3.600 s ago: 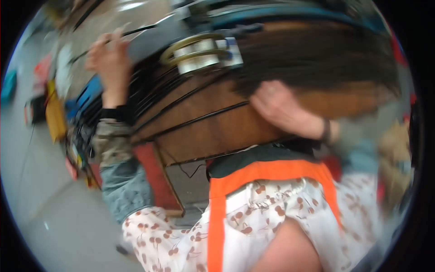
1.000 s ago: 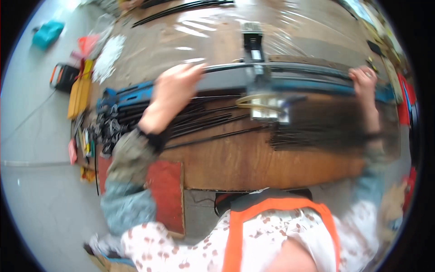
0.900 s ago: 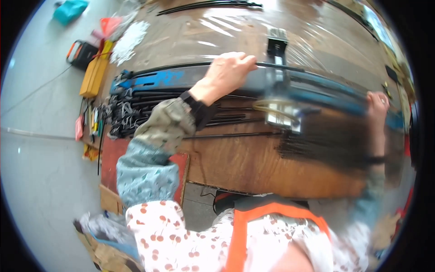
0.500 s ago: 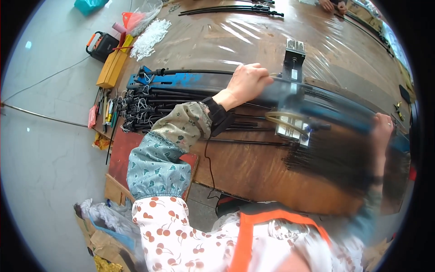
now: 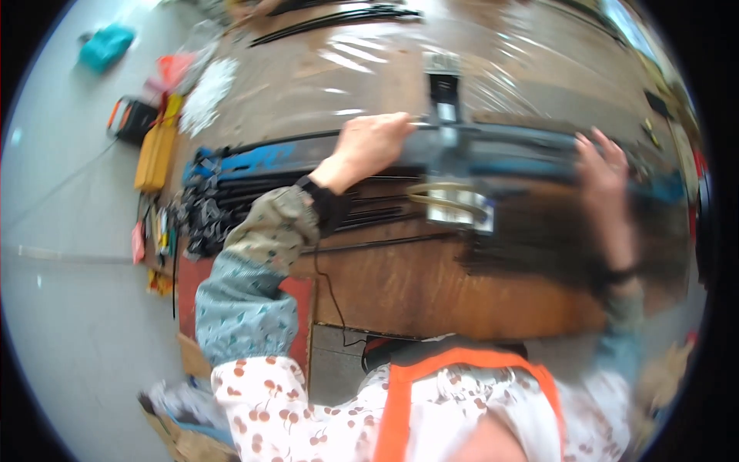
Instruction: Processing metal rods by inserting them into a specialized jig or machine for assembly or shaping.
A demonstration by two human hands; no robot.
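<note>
My left hand (image 5: 373, 146) is closed at the top edge of the long blue bench fixture (image 5: 265, 159), its fingers curled round a long thin black rod (image 5: 296, 138) that runs out to the left. Just right of it stands an upright black clamp-like device (image 5: 444, 96), with a yellowish hose loop (image 5: 446, 202) below. My right hand (image 5: 604, 173) is over the right part of the fixture. Motion smears its fingers, so whether they grip anything is unclear. Several black rods with dark fittings (image 5: 208, 212) lie bundled to the left, below the fixture.
Clear plastic film covers the far table (image 5: 369, 85), where more black rods (image 5: 339, 23) lie. A white heap of small pieces (image 5: 208, 96), a yellow box (image 5: 156, 158) and a black-orange case (image 5: 132, 119) are at left. Dark thin strands (image 5: 539, 242) lie at the right front.
The whole view has shifted, so the table appears further left. My right hand has moved inward along the fixture from its far right end, toward the device. My left hand stays closed near the device.
</note>
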